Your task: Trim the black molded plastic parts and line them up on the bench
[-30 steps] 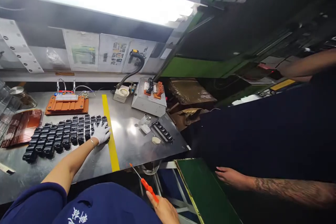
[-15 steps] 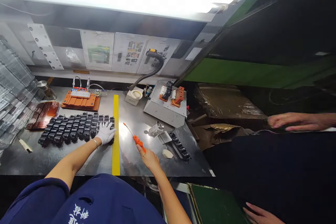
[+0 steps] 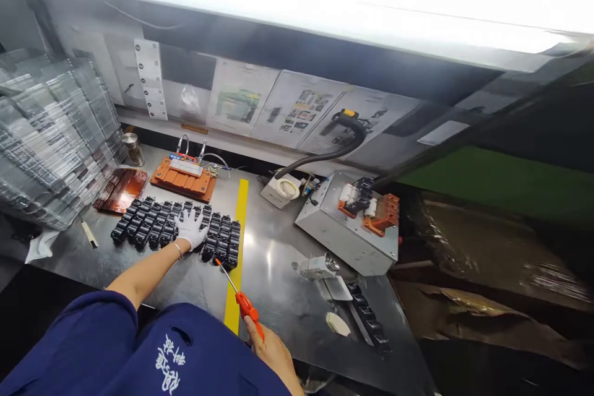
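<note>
My left hand (image 3: 191,230), in a white glove, lies with its fingers spread on top of several rows of black moulded parts (image 3: 148,223). My right hand (image 3: 273,349) is bare and wrapped round the handle of an orange screwdriver (image 3: 247,307). The screwdriver's thin shaft points up and left, its tip close to the front right edge of the black parts; whether it touches them I cannot tell. A yellow tape strip (image 3: 234,300) runs along the table beneath the shaft, at the right side of the rows.
An orange fixture (image 3: 183,180) stands behind the parts. Clear trays (image 3: 55,136) are stacked at the left. On the right are a grey metal box (image 3: 346,226) with orange holders, a row of black parts (image 3: 369,315) and a beige pad (image 3: 338,324). A black flexible hose (image 3: 325,154) arches behind.
My view has turned left. My left hand has shifted left over the black parts. The screwdriver in my right hand has come left to the rows' edge. The other person's hands are out of view.
</note>
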Available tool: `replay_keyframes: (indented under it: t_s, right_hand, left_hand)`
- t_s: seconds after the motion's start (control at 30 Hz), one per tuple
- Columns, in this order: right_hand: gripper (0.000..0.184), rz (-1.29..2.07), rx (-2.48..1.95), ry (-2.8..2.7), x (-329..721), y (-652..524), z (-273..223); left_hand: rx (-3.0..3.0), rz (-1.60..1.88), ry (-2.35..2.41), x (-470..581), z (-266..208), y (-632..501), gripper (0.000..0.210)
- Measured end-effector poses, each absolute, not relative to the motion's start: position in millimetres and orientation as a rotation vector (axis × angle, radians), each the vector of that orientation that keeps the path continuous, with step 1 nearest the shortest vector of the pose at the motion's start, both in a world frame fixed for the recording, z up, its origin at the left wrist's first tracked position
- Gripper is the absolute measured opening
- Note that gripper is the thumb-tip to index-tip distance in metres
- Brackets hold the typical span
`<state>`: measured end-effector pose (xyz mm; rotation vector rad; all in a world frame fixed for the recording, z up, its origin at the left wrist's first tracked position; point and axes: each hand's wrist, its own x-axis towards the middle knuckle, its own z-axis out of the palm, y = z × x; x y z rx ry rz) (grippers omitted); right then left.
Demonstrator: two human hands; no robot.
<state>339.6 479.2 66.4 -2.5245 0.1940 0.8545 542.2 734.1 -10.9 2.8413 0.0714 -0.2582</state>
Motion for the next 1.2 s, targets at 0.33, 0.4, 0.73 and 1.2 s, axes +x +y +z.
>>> replay_keyframes:
  t_s: [0.33, 0.4, 0.73, 1.2]
  right_hand:
    - [0.054, 0.920, -2.623, -0.032, 409.6, 608.7, 68.3]
    - [0.054, 0.966, -2.672, -0.111, 423.1, 647.9, 69.1]
    - [0.075, 0.742, -2.876, 0.442, 529.9, 678.2, 116.4]
    - [0.071, 0.598, -2.831, 0.471, 541.5, 677.1, 140.8]
  left_hand:
    - [2.717, -0.261, 0.704, 586.7, -5.4, 952.5, 0.075]
    - [2.640, -0.325, 0.845, 587.4, -14.9, 982.3, 0.087]
    - [2.601, -0.312, 0.848, 592.3, -30.3, 990.5, 0.090]
    - [2.601, -0.361, 0.840, 595.1, -25.4, 991.6, 0.093]
